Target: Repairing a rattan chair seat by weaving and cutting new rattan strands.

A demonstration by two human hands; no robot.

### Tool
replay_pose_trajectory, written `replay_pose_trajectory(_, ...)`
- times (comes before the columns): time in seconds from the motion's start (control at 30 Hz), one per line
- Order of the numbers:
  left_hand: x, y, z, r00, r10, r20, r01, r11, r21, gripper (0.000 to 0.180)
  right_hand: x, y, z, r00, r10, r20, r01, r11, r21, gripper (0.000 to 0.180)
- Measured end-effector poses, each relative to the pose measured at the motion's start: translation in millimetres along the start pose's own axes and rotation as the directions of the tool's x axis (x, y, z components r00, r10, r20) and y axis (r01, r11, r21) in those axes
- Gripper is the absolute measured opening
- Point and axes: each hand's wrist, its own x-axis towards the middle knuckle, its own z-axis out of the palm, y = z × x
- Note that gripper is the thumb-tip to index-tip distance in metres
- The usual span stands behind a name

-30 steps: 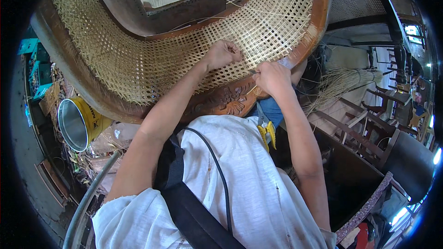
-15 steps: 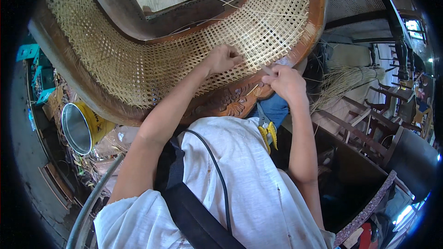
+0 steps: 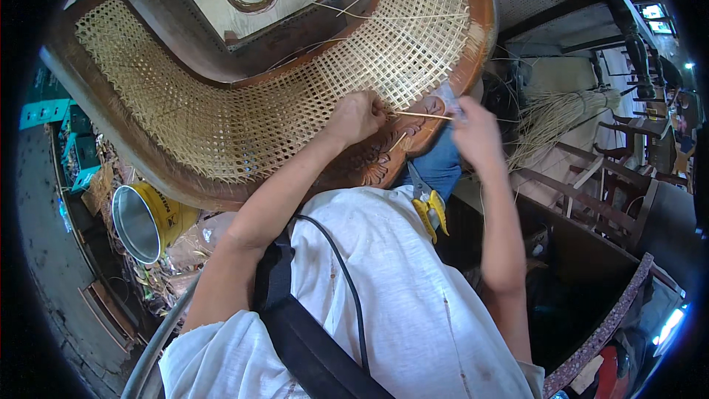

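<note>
On the cane panel's (image 3: 273, 118) near edge, the left hand (image 3: 360, 116) curls its fingers, their hold hidden; farther right, the blurred right hand (image 3: 476, 133) pinches a tan strand (image 3: 421, 115).

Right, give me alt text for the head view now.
A person's left hand is at the lower edge of a curved woven cane panel in a carved wooden frame, a thin strand running between it and the blurred right hand. A yellow-handled tool is near the white shirt.
</note>
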Motion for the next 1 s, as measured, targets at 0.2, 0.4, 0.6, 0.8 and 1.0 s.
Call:
replay_pose_trajectory(0.2,-4.5,51.1,-9.7,0.992,0.063,0.111,-0.024,0.948,-0.318,0.027,-16.9,-14.4,-33.7,0.967,-0.089,-0.239,0.089,0.996,-0.011,0.022)
replay_pose_trajectory(0.4,-5.0,92.6,-33.0,0.943,0.033,0.331,0.331,0.009,-0.944,0.026,-54.8,-77.5,-16.6,0.961,-0.255,-0.109,0.257,0.967,0.002,0.041)
replay_pose_trajectory(0.6,5.6,33.9,-23.0,0.900,-0.164,0.404,0.397,-0.074,-0.915,0.033,-92.3,-43.9,38.6,0.982,-0.135,0.131,0.129,0.990,0.056,0.039)
replay_pose_trajectory(0.8,-25.5,29.6,2.6,0.837,-0.295,0.461,0.458,-0.084,-0.885,0.028,-109.1,-24.9,42.8,0.909,0.040,0.415,0.069,0.967,-0.244,0.057)
replay_pose_trajectory(1.0,-28.6,32.8,0.2,0.812,-0.252,0.526,0.554,0.051,-0.831,0.018,-111.9,-15.5,43.6,0.914,-0.015,0.406,0.111,0.971,-0.214,0.052)
